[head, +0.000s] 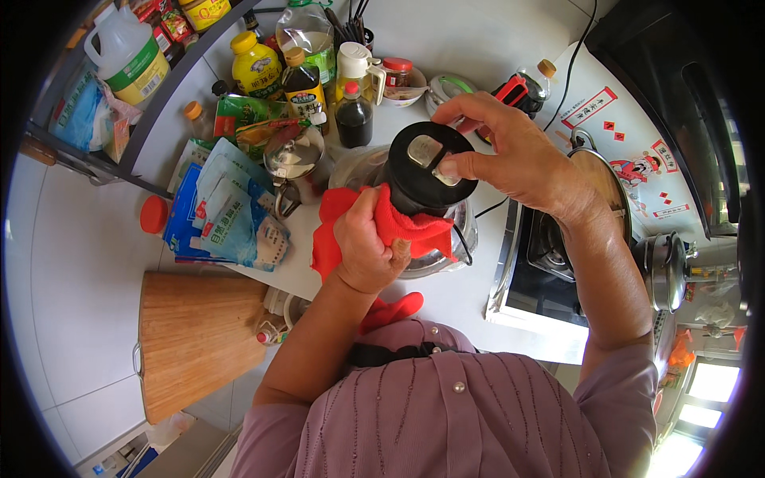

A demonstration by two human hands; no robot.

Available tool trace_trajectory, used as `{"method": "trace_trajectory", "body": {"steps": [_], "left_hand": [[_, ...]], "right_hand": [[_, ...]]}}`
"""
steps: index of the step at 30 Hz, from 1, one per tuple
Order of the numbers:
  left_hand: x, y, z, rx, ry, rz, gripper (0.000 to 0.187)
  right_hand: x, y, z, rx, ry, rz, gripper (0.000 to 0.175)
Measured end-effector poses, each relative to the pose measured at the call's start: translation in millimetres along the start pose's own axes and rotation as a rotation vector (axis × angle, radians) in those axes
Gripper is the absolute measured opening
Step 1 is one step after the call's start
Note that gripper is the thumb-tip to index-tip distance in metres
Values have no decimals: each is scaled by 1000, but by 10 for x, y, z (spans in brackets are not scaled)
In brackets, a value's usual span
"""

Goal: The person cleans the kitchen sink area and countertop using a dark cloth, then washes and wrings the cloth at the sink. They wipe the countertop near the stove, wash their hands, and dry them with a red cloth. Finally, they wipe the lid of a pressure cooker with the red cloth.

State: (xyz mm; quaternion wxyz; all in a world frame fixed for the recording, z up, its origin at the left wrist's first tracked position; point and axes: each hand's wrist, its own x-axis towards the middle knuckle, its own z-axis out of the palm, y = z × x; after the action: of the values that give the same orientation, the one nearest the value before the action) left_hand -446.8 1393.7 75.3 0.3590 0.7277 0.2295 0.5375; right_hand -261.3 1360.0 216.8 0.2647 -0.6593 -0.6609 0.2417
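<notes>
A black motor head of what looks like a food chopper (412,192) stands over a shiny bowl (469,239) on the counter. On its round top are two silver pads, one of them the left pad (424,150). My left hand (370,251) grips a red cloth (427,232) wrapped around the near side of the head. My right hand (520,161) reaches over the top, its thumb resting on the right silver pad and its fingers spread towards the far rim. A black cord hangs at the right. Most of the bowl is hidden.
Seasoning packets (233,215), a lidded steel pot (299,161) and a dark sauce bottle (354,119) crowd the left. The gas stove (544,245) carries a large pan (603,185) at the right. Below left leans a wooden cutting board (197,340).
</notes>
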Motion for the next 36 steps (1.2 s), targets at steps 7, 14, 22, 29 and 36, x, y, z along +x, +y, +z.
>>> {"method": "trace_trajectory", "body": {"steps": [7,14,22,29,36], "left_hand": [[-8,-43,-17,32,-11,20,54],[-15,-70,-7,2,-4,26,57],[-78,-186,33,21,33,114,55],[-30,-94,-4,56,35,113,59],[-3,-78,-33,69,-46,43,62]], "right_hand": [[108,45,-46,152,-64,1,42],[271,-32,8,89,-138,127,34],[320,-23,2,82,-168,122,34],[190,-103,-109,352,-192,181,43],[141,40,-84,209,-226,69,54]]}}
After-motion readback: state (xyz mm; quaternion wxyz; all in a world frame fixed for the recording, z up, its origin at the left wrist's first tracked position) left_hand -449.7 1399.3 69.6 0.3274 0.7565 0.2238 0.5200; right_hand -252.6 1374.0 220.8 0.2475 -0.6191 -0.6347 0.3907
